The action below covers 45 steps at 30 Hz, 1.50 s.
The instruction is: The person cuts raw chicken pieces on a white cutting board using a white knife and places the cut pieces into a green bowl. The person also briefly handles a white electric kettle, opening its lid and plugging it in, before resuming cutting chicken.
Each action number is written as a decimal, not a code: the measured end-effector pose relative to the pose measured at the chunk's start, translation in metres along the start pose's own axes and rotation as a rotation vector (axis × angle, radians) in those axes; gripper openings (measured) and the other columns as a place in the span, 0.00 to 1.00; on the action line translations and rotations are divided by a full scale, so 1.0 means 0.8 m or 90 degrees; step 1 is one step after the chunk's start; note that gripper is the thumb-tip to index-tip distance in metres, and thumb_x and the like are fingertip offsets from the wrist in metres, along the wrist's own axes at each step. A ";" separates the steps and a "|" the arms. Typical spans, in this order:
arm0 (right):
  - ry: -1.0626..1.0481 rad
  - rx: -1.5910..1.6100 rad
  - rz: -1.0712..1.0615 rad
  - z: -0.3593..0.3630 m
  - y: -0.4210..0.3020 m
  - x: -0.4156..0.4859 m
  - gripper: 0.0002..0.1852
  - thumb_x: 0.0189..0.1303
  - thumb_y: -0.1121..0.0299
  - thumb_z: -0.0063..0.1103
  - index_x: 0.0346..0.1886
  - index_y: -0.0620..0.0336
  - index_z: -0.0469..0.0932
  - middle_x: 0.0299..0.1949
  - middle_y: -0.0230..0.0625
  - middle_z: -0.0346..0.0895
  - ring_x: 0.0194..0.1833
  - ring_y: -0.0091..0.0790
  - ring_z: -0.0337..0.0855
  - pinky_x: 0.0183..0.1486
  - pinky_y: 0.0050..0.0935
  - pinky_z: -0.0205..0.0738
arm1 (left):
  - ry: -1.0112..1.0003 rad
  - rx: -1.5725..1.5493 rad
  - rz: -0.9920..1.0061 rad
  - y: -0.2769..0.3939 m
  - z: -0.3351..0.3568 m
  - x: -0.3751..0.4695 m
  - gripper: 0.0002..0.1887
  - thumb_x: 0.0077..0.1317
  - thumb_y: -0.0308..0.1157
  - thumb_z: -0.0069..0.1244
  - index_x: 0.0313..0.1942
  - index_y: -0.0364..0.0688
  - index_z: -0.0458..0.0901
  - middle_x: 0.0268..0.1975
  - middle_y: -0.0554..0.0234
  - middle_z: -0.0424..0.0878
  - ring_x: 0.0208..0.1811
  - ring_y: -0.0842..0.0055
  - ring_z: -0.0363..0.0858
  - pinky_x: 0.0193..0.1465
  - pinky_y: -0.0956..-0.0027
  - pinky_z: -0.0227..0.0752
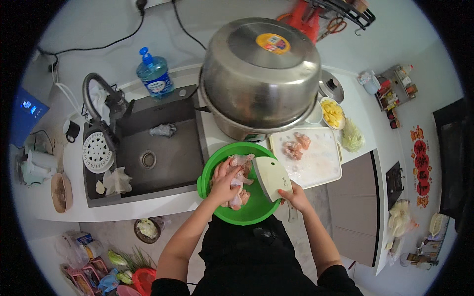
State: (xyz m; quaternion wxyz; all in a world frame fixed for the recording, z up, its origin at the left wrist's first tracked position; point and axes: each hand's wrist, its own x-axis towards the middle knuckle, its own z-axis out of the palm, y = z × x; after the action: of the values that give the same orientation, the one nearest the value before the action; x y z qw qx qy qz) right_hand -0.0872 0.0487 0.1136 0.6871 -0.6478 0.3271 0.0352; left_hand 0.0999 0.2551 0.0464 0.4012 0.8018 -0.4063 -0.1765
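My left hand point(224, 185) rests with spread fingers on pieces of raw meat point(242, 162), probably poultry, in a green plastic basin point(237, 219). My right hand point(295, 197) grips a cleaver point(273, 178) near its handle, with the pale broad blade over the basin's right side. Whether the left fingers grasp a piece cannot be told. Right of the basin lies a white cutting board point(318, 162) with a few pieces of raw meat point(294, 150) on it.
A large steel pot point(259, 85) stands behind the basin. To the left is a grey sink point(170, 181) with a faucet point(92, 100) and a soap bottle point(155, 77). Beyond the board are a bowl of yellow chunks point(332, 113) and shredded cabbage point(351, 137). Vegetables point(126, 262) lie low at left.
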 end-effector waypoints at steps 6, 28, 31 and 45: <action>0.021 -0.028 -0.091 -0.074 0.017 0.037 0.13 0.58 0.72 0.61 0.45 0.69 0.76 0.50 0.37 0.70 0.41 0.29 0.77 0.37 0.26 0.74 | 0.037 0.003 -0.056 0.036 0.055 0.035 0.32 0.43 0.21 0.55 0.53 0.53 0.78 0.69 0.53 0.52 0.68 0.49 0.50 0.68 0.54 0.49; -0.059 -0.351 0.049 -0.210 -0.007 0.075 0.12 0.59 0.67 0.56 0.30 0.70 0.77 0.18 0.42 0.75 0.15 0.33 0.74 0.21 0.34 0.69 | 0.266 -0.003 -0.228 0.124 0.074 0.065 0.10 0.52 0.24 0.61 0.34 0.35 0.80 0.27 0.64 0.79 0.26 0.80 0.79 0.29 0.78 0.72; -0.017 -0.502 -0.059 -0.224 -0.016 0.084 0.12 0.56 0.66 0.57 0.29 0.69 0.77 0.21 0.52 0.75 0.24 0.49 0.77 0.30 0.42 0.71 | 0.342 -0.350 -0.287 0.147 0.074 0.083 0.08 0.56 0.21 0.58 0.35 0.35 0.77 0.30 0.65 0.81 0.30 0.82 0.80 0.30 0.79 0.73; 0.079 -0.609 -0.145 -0.304 0.003 0.086 0.12 0.57 0.64 0.55 0.33 0.64 0.77 0.27 0.54 0.76 0.32 0.55 0.77 0.37 0.47 0.72 | 0.151 -0.537 -0.397 0.206 0.267 0.161 0.08 0.61 0.18 0.50 0.39 0.33 0.70 0.31 0.56 0.80 0.26 0.79 0.81 0.26 0.76 0.74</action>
State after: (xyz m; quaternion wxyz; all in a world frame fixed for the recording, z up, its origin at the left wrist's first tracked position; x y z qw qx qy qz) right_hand -0.1329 -0.1991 0.0906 0.2915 -0.9232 0.2414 0.0673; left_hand -0.0360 -0.0112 0.0501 0.6603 0.6678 0.0058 -0.3435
